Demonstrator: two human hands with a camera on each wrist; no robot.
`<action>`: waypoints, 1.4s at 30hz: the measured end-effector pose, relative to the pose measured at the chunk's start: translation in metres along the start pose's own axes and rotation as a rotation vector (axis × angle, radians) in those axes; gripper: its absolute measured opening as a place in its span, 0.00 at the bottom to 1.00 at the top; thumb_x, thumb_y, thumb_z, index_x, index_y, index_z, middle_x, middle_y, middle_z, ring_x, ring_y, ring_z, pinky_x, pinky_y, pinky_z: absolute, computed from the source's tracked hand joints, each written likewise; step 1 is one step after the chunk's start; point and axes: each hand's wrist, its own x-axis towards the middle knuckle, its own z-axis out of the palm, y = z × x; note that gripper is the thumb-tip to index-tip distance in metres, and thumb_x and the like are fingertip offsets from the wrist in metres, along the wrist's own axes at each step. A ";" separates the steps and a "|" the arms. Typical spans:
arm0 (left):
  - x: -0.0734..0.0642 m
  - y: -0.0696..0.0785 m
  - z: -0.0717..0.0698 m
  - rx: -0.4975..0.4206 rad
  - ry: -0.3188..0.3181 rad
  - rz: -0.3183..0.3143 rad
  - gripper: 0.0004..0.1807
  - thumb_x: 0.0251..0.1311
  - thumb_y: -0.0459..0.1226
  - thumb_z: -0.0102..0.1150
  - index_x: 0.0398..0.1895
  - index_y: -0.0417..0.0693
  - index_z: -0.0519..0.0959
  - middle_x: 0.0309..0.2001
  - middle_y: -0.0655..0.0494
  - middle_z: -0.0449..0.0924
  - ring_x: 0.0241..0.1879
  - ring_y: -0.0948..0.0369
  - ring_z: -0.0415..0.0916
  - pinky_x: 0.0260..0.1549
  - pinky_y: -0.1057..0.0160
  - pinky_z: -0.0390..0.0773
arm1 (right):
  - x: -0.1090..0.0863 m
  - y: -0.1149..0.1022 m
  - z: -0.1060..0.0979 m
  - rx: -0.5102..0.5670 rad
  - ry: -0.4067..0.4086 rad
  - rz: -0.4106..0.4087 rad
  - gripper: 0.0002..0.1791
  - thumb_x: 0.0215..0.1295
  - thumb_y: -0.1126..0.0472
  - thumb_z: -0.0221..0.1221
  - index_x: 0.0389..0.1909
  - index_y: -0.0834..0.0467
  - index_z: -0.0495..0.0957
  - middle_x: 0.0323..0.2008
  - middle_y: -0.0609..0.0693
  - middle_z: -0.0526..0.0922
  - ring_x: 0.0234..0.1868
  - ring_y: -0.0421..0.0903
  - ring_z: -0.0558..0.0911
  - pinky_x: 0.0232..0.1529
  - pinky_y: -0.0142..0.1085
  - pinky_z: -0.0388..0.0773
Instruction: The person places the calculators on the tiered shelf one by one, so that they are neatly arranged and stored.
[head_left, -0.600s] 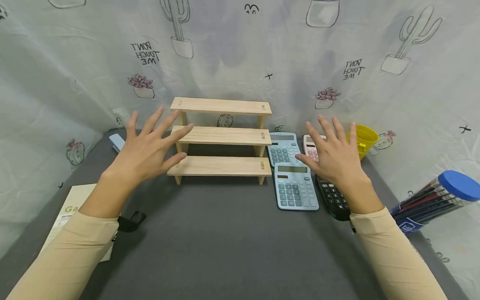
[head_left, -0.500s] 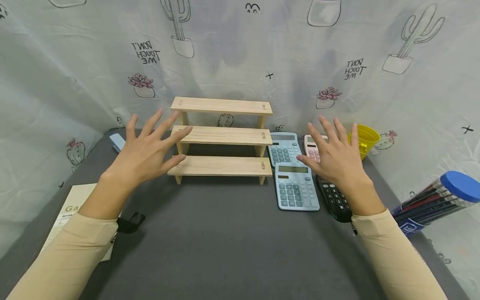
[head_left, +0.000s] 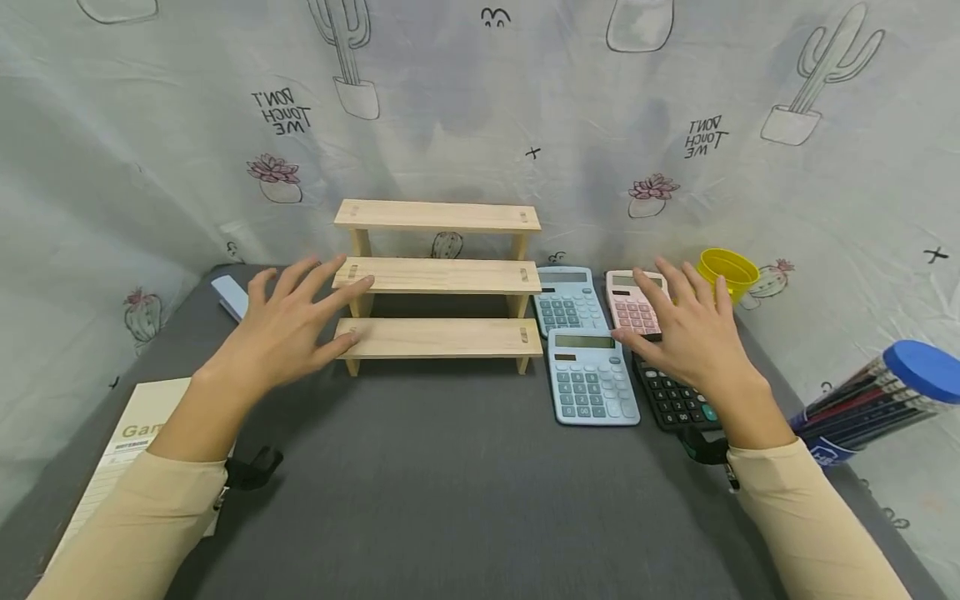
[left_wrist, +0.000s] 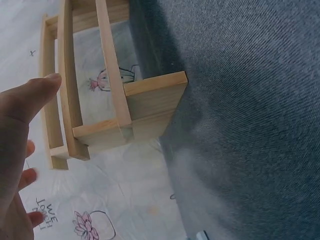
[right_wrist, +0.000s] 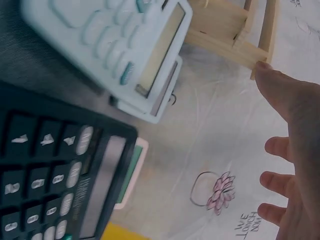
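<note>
In the head view my left hand (head_left: 281, 337) hovers with fingers spread at the left end of a three-step wooden display stand (head_left: 442, 337). Its thumb looks close to the lowest step; contact cannot be told. The left wrist view shows the stand (left_wrist: 95, 132) beyond that hand's thumb. My right hand (head_left: 690, 342) is held spread above several calculators and holds nothing. Around it lie a front blue calculator (head_left: 592, 390), a rear blue one, a pink calculator (head_left: 634, 315) and a black calculator (head_left: 672, 402), the last partly hidden by the hand and wrist.
A cream notebook (head_left: 127, 454) lies at the left, partly under the forearm. Behind it is a pale blue object (head_left: 230, 297). A yellow bucket (head_left: 729, 268) and a blue-lidded jar of pencils (head_left: 870, 408) stand at the right. A printed curtain (head_left: 465, 108) hangs behind.
Both hands have come down, their fingers still spread. The right hand has also shifted right, showing more of the pink and black calculators. The stand and calculators stay in place.
</note>
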 end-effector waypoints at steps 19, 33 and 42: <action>-0.022 -0.006 0.012 -0.051 -0.066 -0.041 0.37 0.68 0.56 0.63 0.78 0.64 0.65 0.74 0.48 0.65 0.65 0.40 0.67 0.49 0.34 0.65 | -0.037 0.029 0.019 0.088 -0.029 0.030 0.53 0.65 0.32 0.61 0.81 0.54 0.53 0.76 0.68 0.56 0.70 0.77 0.58 0.65 0.74 0.52; -0.030 -0.010 0.019 -0.090 -0.162 -0.116 0.38 0.69 0.60 0.59 0.79 0.68 0.62 0.75 0.46 0.64 0.63 0.40 0.69 0.47 0.32 0.63 | -0.052 0.037 0.023 0.230 -0.162 0.101 0.55 0.66 0.33 0.62 0.82 0.56 0.47 0.78 0.70 0.49 0.69 0.82 0.54 0.59 0.77 0.56; -0.030 -0.013 0.030 -0.282 -0.225 -0.113 0.38 0.70 0.61 0.57 0.79 0.60 0.63 0.73 0.42 0.64 0.67 0.37 0.65 0.55 0.25 0.63 | -0.058 0.043 0.032 0.295 -0.258 0.113 0.59 0.65 0.34 0.64 0.83 0.59 0.43 0.77 0.73 0.46 0.69 0.81 0.54 0.60 0.77 0.57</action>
